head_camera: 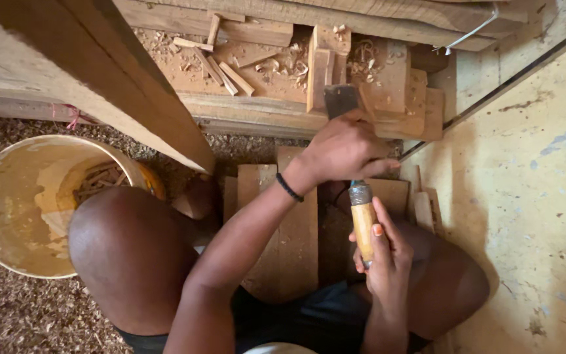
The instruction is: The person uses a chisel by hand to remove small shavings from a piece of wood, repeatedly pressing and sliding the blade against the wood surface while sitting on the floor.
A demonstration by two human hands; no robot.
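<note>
Sawdust-strewn workshop floor (14, 314), seen from above, bounded at right by a pale yellow painted wall (532, 196) with scuffs and a blue mark.

Large timber beam (99, 72): slants from the upper left corner down to the middle of the view, passing above the bucket.

Long planks (335, 16): laid across the top edge, with a white cord hanging at their right end.

Plastic bucket (8, 216): round, cream-coloured, dust-coated inside, standing at left on the sawdust just beside the person's left knee; small wood pieces lie in it.

Flat boards (296, 229): several brown lengths lying side by side between the person's bare knees.

Offcut blocks (394, 92): short pieces stacked against the planks, upper centre-right, among curled shavings and thin wood slivers (224, 69).

Left hand (342, 151): closed over the upper part of the tool, knuckles up, a black band on the wrist. The hand hides the joint between blade and handle.

Right hand (384, 255): fingers wrapped round the lower end of the wooden handle, thumb lying along it.

Chisel (363, 219): wooden handle with a metal ferrule, held nearly upright in the view between both hands, centre-right. Its broad dark blade (340, 99) emerges above the left hand and rests against the offcut blocks.
</note>
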